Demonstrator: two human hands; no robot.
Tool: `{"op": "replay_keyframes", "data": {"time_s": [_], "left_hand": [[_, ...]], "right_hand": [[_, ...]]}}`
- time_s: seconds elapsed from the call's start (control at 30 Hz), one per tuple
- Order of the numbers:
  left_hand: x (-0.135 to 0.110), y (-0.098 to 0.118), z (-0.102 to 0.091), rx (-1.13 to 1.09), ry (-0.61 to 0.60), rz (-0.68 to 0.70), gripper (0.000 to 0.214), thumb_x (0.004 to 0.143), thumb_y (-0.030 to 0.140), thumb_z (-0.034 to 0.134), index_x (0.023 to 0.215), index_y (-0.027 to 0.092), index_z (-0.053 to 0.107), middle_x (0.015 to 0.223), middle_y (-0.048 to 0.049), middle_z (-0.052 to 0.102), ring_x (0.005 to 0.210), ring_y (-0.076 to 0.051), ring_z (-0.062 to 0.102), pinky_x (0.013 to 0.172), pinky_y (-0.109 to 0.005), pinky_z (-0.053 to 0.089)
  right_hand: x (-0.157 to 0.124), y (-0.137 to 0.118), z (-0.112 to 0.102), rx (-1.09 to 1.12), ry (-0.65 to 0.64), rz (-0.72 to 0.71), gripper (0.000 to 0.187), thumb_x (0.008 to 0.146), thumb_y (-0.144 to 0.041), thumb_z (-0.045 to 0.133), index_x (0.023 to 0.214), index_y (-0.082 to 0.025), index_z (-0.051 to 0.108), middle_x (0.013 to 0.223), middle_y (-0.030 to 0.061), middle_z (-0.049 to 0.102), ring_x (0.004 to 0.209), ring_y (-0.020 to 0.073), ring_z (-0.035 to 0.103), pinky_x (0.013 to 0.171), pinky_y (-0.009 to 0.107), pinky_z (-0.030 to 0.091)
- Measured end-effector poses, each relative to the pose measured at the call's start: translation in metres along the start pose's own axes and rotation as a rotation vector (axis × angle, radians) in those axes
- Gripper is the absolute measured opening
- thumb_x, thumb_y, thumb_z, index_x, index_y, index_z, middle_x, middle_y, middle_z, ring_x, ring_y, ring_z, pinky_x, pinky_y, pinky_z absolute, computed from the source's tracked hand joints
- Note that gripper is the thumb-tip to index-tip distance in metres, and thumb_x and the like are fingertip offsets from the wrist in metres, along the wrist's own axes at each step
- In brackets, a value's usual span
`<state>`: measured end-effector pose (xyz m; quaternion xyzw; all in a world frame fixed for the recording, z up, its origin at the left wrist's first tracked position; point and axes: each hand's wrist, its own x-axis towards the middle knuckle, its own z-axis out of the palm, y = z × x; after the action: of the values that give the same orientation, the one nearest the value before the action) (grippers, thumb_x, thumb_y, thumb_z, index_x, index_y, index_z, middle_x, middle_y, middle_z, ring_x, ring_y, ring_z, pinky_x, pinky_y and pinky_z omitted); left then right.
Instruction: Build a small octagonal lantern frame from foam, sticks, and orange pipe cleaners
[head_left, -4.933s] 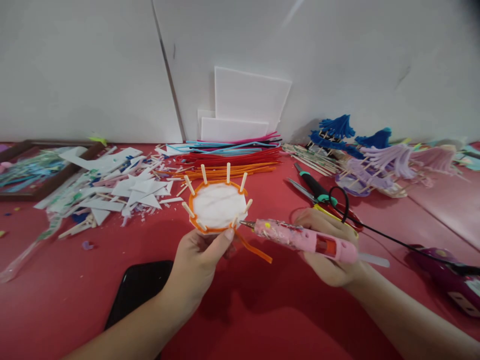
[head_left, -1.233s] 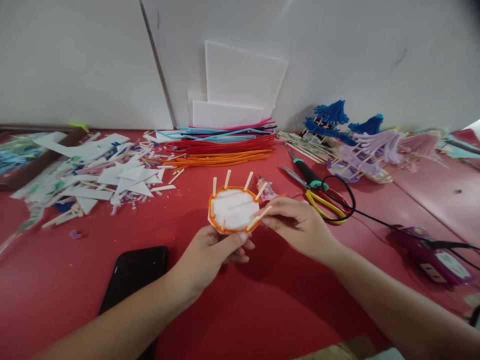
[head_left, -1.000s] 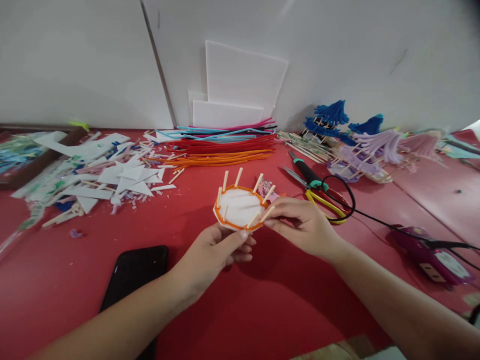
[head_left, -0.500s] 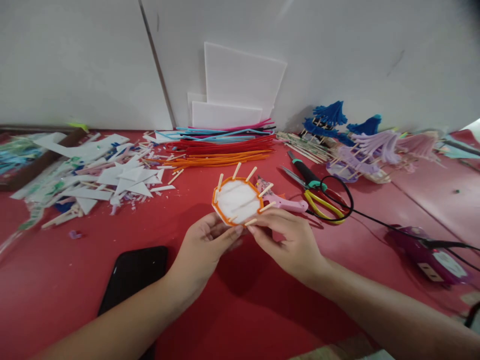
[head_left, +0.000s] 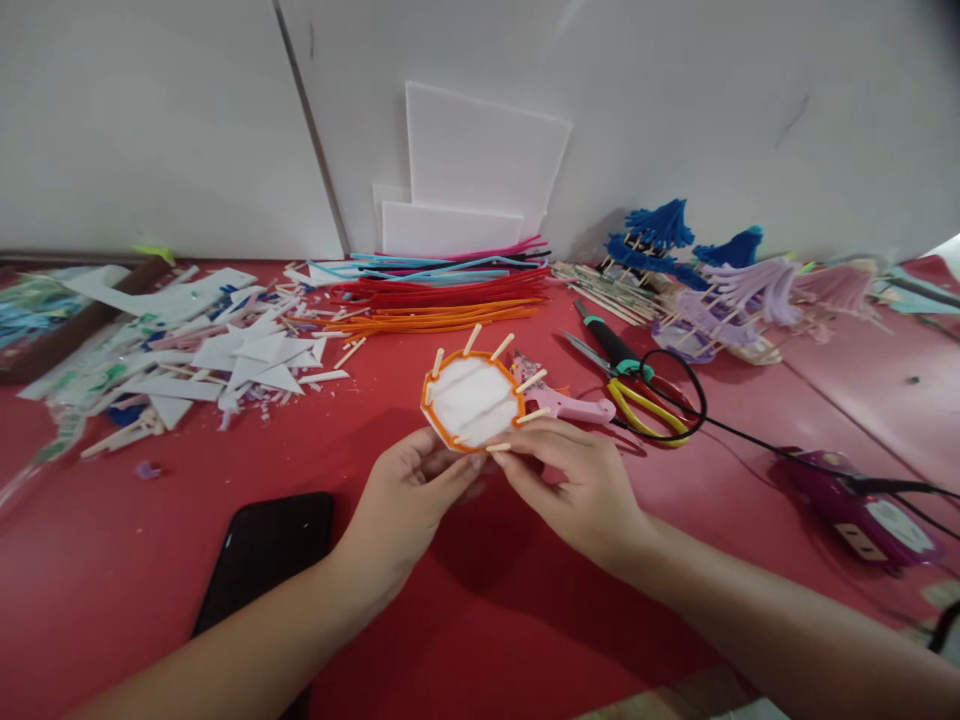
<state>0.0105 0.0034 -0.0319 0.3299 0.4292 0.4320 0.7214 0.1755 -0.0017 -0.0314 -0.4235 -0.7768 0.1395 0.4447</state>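
Above the red table, both hands hold a white foam-board piece point(head_left: 474, 400) with several sides, tilted toward me. Orange fuzzy wire point(head_left: 437, 426) runs along its rim, and several short wooden sticks point(head_left: 472, 340) stand up around the edge. My left hand point(head_left: 405, 490) pinches the near left edge between thumb and fingers. Its other fingertips are partly hidden under the board. My right hand point(head_left: 577, 485) grips the near right edge, thumb and forefinger at a stick point(head_left: 498, 447) there. Just behind the board lies a pink glue gun point(head_left: 574, 409).
Scissors with yellow handles point(head_left: 651, 418) and a green-black tool point(head_left: 611, 343) lie right, near a black cable and purple power strip point(head_left: 862, 510). A phone point(head_left: 262, 550) lies front left. Foam scraps point(head_left: 255, 355), coloured wires point(head_left: 450, 290) and finished blue and lilac models point(head_left: 750, 290) line the back.
The board and both hands have shifted very slightly to the left, and the board's tilt has altered a little. Both hands keep the same hold.
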Motion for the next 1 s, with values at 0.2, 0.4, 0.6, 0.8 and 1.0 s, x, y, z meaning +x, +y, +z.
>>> {"op": "replay_keyframes", "data": {"time_s": [0.2,0.4,0.6,0.8,1.0], "left_hand": [[-0.0005,0.0020,0.0010,0.051,0.018,0.034,0.031,0.065,0.021,0.080,0.095,0.017,0.071,0.091,-0.0029,0.076,0.083,-0.012,0.069,0.076,-0.018,0.054],[-0.0018,0.0033,0.0034,0.010,0.048,0.040,0.028,0.066,0.019,0.079,0.092,0.017,0.071,0.088,-0.0035,0.076,0.082,-0.013,0.070,0.075,-0.019,0.054],[-0.0009,0.0013,0.0008,-0.043,0.031,0.005,0.028,0.068,0.019,0.078,0.094,0.018,0.071,0.088,-0.0029,0.076,0.081,-0.012,0.070,0.075,-0.019,0.054],[-0.0023,0.0007,-0.0001,0.014,-0.022,0.005,0.028,0.068,0.019,0.079,0.094,0.019,0.071,0.084,-0.0016,0.075,0.078,-0.010,0.068,0.076,-0.020,0.054],[-0.0025,0.0025,0.0003,0.016,-0.022,0.011,0.026,0.068,0.022,0.079,0.093,0.017,0.071,0.084,-0.0024,0.075,0.077,-0.011,0.068,0.074,-0.020,0.055]], "right_hand": [[-0.0005,0.0020,0.0009,-0.020,-0.028,-0.032,0.015,0.083,-0.009,0.059,0.090,-0.017,0.069,0.084,0.0031,0.073,0.076,0.0119,0.068,0.072,0.021,0.055],[0.0009,0.0014,-0.0030,-0.118,0.077,-0.085,0.009,0.081,-0.011,0.064,0.087,-0.017,0.067,0.082,0.0038,0.072,0.074,0.0129,0.067,0.070,0.022,0.055],[0.0038,0.0037,-0.0052,-0.135,0.078,-0.085,0.008,0.079,-0.011,0.065,0.085,-0.016,0.067,0.078,0.0041,0.071,0.071,0.0131,0.066,0.068,0.023,0.054],[0.0014,0.0009,-0.0039,-0.056,0.007,-0.085,0.009,0.082,-0.011,0.061,0.081,-0.018,0.067,0.077,0.0027,0.072,0.066,0.0119,0.066,0.063,0.022,0.054],[0.0029,0.0007,-0.0059,-0.016,-0.018,-0.084,0.013,0.083,-0.010,0.058,0.085,-0.017,0.067,0.080,0.0036,0.074,0.071,0.0127,0.069,0.067,0.022,0.055]]}}
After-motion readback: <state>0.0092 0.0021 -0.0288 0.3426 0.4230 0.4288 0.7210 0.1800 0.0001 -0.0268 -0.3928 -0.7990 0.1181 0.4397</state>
